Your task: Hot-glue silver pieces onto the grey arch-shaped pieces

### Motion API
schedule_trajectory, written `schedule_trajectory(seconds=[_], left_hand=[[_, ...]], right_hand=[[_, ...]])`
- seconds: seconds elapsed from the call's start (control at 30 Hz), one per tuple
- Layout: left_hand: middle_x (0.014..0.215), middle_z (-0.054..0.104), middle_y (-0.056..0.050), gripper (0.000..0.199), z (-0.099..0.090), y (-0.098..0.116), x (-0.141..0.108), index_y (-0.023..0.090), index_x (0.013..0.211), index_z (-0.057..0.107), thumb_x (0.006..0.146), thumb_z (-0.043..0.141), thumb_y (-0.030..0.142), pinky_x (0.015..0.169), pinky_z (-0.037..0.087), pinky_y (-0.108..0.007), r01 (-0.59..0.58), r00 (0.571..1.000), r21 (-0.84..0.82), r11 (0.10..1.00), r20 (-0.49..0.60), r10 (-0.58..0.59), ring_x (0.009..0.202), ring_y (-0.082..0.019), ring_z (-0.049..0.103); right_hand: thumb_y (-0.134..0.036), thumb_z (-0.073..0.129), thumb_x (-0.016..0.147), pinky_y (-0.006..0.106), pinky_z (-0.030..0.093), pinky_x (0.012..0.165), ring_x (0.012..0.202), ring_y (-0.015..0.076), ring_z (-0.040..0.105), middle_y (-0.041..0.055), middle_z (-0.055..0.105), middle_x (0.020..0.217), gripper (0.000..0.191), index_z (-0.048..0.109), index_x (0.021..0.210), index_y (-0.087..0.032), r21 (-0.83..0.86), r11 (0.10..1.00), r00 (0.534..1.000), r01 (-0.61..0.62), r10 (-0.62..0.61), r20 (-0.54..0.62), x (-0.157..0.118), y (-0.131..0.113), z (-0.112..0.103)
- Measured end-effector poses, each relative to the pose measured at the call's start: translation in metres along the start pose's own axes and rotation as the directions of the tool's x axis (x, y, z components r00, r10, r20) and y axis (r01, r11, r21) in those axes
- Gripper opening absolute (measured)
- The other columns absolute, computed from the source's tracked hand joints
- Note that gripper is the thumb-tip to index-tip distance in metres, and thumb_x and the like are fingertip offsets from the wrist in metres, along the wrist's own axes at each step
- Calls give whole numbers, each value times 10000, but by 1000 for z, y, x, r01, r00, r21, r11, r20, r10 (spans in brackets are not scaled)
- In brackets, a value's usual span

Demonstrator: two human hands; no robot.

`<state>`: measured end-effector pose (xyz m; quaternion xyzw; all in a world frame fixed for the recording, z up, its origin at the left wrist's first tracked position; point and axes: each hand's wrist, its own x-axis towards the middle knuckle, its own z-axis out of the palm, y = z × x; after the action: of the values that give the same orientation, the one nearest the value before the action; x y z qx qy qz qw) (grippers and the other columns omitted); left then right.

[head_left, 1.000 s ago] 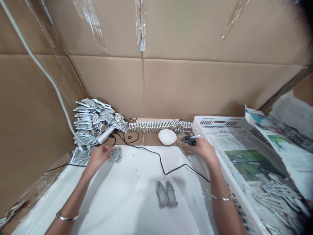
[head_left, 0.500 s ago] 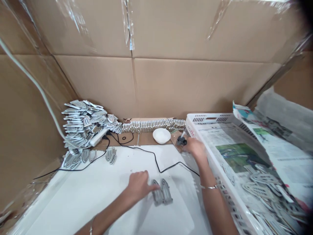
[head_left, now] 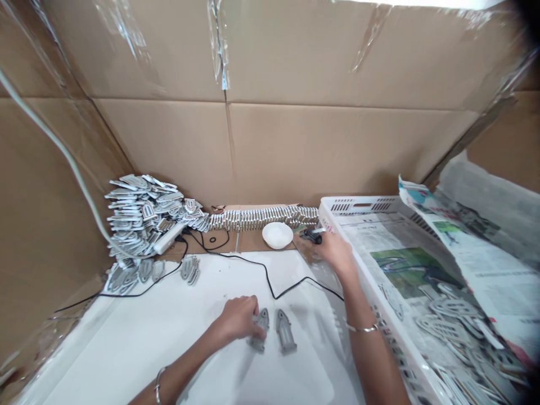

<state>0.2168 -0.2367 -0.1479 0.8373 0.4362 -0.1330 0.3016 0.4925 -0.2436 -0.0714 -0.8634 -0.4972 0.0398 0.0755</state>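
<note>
My left hand point(head_left: 241, 318) is closed in a pinch on the lower part of a small grey arch-shaped piece point(head_left: 263, 320) with a pointed top, over the white board. Just right of it, a second grey arch-shaped piece point(head_left: 286, 332) lies on the board point(head_left: 177, 332), apart from the first. Farther back, my right hand point(head_left: 334, 251) is wrapped round a black glue gun point(head_left: 311, 235) with a white glue stick at its back end. It is beside the basket's near-left side, and the palm hides part of the gun.
A white bowl point(head_left: 277, 235) stands left of the glue gun. A black cord point(head_left: 268, 275) crosses the board. At the back left rises a pile of grey pieces point(head_left: 139, 211) beside a white power strip point(head_left: 170, 238). To the right is a white basket point(head_left: 363, 253) with newspaper and pieces.
My left hand has gripped the left grey piece and drawn it slightly left, widening the gap to the other piece. In my right hand the glue gun has tipped from upright to nearly level.
</note>
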Motion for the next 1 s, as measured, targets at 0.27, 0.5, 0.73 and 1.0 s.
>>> schedule_trajectory(seconds=[0.27, 0.5, 0.73, 1.0], left_hand=[[967, 718, -117, 331, 0, 6, 3, 188, 754, 627, 601, 801, 424, 695, 398, -315, 25, 999, 72, 997, -42, -22, 957, -334, 661], [530, 571, 38, 382, -51, -21, 46, 190, 750, 520, 766, 601, 563, 466, 376, -238, -178, 964, -565, 806, -266, 26, 487, -185, 636], [656, 649, 24, 479, -106, 13, 58, 158, 874, 546, 585, 805, 439, 419, 412, -190, -509, 841, -788, 346, -542, 1, 503, -141, 649], [723, 690, -18, 477, -107, 23, 58, 114, 966, 610, 618, 813, 370, 446, 461, -191, -537, 836, -802, 261, -548, 36, 529, -139, 669]], right_hand=[[-388, 513, 893, 330, 477, 762, 1008, 311, 677, 212, 707, 1085, 398, 699, 1098, -103, -120, 985, 990, -123, 130, 47, 7, 2, 8], [-431, 594, 822, 333, 450, 709, 938, 319, 686, 185, 729, 1019, 386, 719, 1060, -153, -81, 997, 994, -19, 28, 110, 1, -2, 7], [-301, 485, 885, 257, 350, 635, 752, 188, 606, 57, 689, 801, 226, 639, 760, -194, 226, 907, 908, 356, -278, -313, -13, -22, -8], [-169, 541, 845, 248, 291, 608, 747, 156, 524, 2, 620, 747, 102, 602, 773, -208, 174, 805, 795, 568, -481, -370, -28, -34, -9]])
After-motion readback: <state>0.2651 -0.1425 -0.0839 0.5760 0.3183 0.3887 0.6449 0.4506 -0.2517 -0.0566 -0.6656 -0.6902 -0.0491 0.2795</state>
